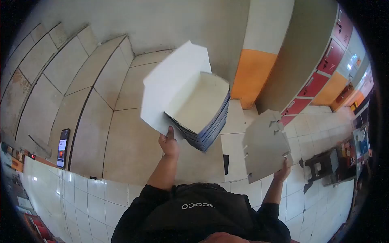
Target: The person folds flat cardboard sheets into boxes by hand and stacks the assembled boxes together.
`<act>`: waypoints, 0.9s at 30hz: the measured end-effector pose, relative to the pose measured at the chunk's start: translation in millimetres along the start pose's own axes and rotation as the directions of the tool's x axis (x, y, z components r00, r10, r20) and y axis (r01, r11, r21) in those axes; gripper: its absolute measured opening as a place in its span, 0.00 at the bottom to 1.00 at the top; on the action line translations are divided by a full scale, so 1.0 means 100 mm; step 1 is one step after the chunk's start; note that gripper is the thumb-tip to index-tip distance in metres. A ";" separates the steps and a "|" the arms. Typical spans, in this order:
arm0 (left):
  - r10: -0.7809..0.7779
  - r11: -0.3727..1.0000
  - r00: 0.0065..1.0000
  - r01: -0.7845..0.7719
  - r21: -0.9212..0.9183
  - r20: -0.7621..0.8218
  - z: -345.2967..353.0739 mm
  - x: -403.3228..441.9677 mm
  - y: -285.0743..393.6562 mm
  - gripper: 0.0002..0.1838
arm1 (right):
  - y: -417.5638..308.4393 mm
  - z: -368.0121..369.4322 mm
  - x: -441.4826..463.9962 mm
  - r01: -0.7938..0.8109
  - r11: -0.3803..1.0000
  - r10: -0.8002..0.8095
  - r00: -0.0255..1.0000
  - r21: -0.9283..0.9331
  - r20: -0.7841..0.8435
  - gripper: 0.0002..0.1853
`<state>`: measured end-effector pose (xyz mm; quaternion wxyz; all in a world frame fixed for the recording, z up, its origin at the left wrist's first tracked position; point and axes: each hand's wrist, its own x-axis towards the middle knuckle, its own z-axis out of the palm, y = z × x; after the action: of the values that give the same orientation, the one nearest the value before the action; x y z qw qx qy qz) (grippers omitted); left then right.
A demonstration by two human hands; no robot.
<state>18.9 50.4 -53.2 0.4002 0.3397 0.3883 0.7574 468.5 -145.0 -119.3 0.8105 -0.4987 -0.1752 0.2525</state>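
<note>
My left hand (169, 143) grips the lower edge of a white cardboard sheet (170, 87), thumb on top. The sheet has angled corners and stands out at a slant beside a stack of cards (198, 103). The stack has a cream top and dark blue layered edges. Whether my left hand also supports the stack, I cannot tell. Off to the right, my right hand (282, 172) pinches the lower corner of a greyish die-cut cardboard sheet (265, 146) with small slots and tabs along its side. This sheet is held apart from the stack.
Below my hands is a beige tiled counter (129, 141), with tiled steps rising at left. A lit phone (63, 148) lies on a ledge there. A small black object (226, 164) is near the counter's right edge. Red lockers (314, 83) and a dark stool (324, 166) stand right.
</note>
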 end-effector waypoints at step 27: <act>0.024 0.962 0.977 0.035 -0.272 0.210 0.05 -0.58 0.97 0.36 | -1.97 2.08 -0.33 -0.437 0.566 -0.210 0.744 0.699 0.635 0.24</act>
<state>16.0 -35.4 20.4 0.4845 0.3585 0.2360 0.7622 376.5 -87.7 147.8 0.8087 0.0448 -0.2755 0.5177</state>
